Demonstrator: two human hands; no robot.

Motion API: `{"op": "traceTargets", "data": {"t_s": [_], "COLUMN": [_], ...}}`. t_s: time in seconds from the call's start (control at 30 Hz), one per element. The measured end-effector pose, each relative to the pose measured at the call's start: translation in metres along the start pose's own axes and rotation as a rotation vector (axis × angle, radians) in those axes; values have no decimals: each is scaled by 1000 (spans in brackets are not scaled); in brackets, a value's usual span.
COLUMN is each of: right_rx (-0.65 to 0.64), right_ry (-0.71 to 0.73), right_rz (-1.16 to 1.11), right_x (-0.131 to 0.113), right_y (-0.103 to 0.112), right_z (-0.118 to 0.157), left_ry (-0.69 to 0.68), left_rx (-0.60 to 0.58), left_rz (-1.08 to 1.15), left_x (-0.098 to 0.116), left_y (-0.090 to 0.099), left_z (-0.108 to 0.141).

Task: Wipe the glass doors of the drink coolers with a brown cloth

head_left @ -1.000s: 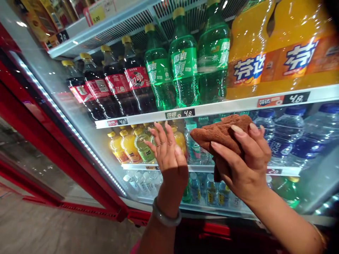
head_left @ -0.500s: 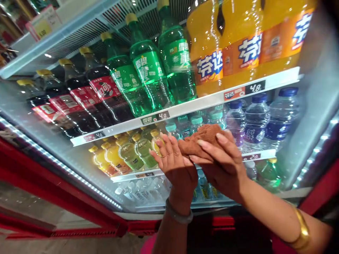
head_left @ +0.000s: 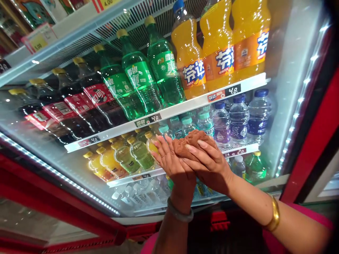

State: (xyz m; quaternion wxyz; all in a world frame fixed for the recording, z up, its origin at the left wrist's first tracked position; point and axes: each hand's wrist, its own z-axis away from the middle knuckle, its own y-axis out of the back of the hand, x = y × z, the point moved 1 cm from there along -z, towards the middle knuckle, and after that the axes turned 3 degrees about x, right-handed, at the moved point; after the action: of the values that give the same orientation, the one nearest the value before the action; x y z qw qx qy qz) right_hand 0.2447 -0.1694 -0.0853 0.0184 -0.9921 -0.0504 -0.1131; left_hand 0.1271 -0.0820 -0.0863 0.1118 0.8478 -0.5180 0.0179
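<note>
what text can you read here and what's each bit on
"芬达": orange bottles, orange tag
"雪碧": green bottles, green tag
"爽": rightmost green bottle
"4.8": black tags
"2.0": lower tag
"5.00": upper-left tag
"4.00": top tag
Too small, blurred or partial: remaining labels, including those on dark bottles and water bottles

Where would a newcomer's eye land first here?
First, the brown cloth just below centre, in the right hand, beside the open left hand. Bright orange bottles stand out above, right of the green bottles. A gold bangle shines on the right forearm.
</note>
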Motion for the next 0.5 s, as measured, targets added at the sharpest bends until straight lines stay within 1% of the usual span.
{"op": "traceTargets", "data": {"t_s": [0.07,0.1,0.13,0.2,0.23,0.27,0.3,0.4,0.43,0.47,0.5], "right_rx": [-40,-48,-46,3,35,59,63,13,-17,-57,-100], "right_ry": [70,78,61,-56,-131,-175,-178,-71,-42,-45,-80], "right_rz": [-32,-29,-16,9,21,25,17,-54,-76,-83,-70], "right_x": [6,13,20,30,30,26,19,-4,-6,-4,3], "right_y": [2,6,11,18,19,17,13,-3,-6,-6,-4], "right_z": [1,-1,-3,-8,-8,-8,-5,7,11,13,13], "left_ry": [15,6,-12,-56,-70,-76,-75,-57,-50,-45,-41], "left_rx": [4,-6,-25,-57,-64,-64,-58,-18,-2,9,12], "left_rz": [16,13,3,-12,-14,-10,0,46,63,76,84], "left_x": [4,6,7,7,7,7,6,4,3,3,2], "left_y": [-1,-2,-1,-1,0,0,1,1,2,2,2], "left_z": [5,7,8,8,8,8,8,9,9,9,9]}}
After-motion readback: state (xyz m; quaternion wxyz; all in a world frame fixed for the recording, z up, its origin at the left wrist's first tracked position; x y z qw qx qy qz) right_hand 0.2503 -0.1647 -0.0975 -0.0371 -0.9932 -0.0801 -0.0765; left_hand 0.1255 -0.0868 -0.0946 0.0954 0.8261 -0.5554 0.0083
